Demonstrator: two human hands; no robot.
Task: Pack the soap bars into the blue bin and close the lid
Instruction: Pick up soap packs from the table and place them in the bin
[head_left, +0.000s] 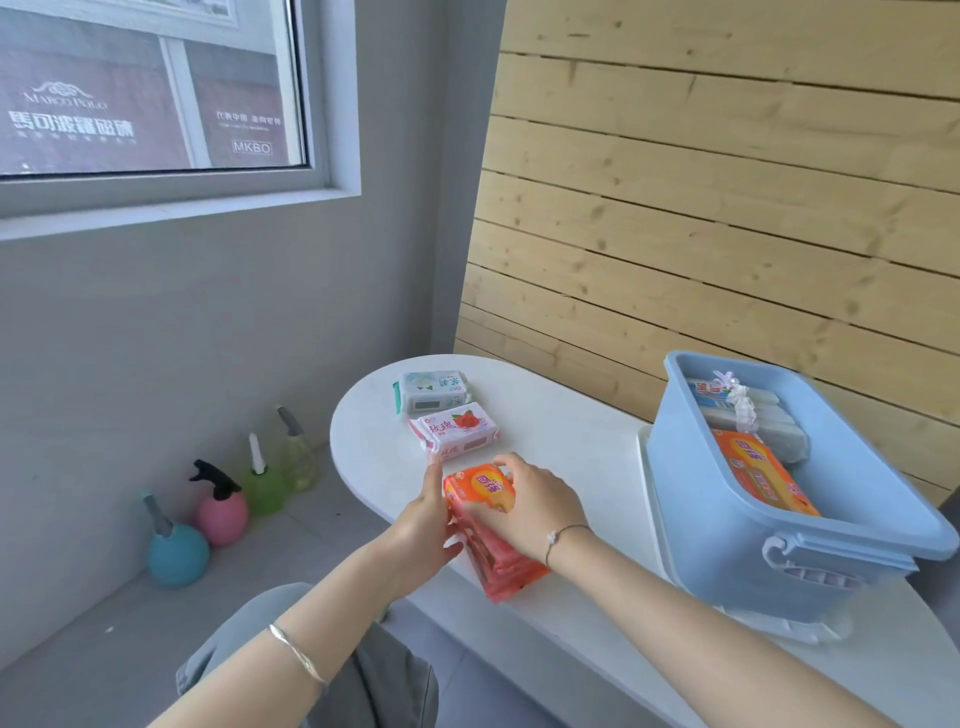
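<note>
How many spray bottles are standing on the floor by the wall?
4, in a row below the window: a blue one nearest, then pink, green, and a pale yellowish one farthest. None seems hidden.

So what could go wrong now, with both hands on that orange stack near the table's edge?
1. The stack of orange soap packs, squeezed between the left hand and right hand, could splay apart when lifted and drop off the white table's near edge.
2. The open blue plastic bin already looks fairly full, so the pile may stand too high for a lid.
</note>
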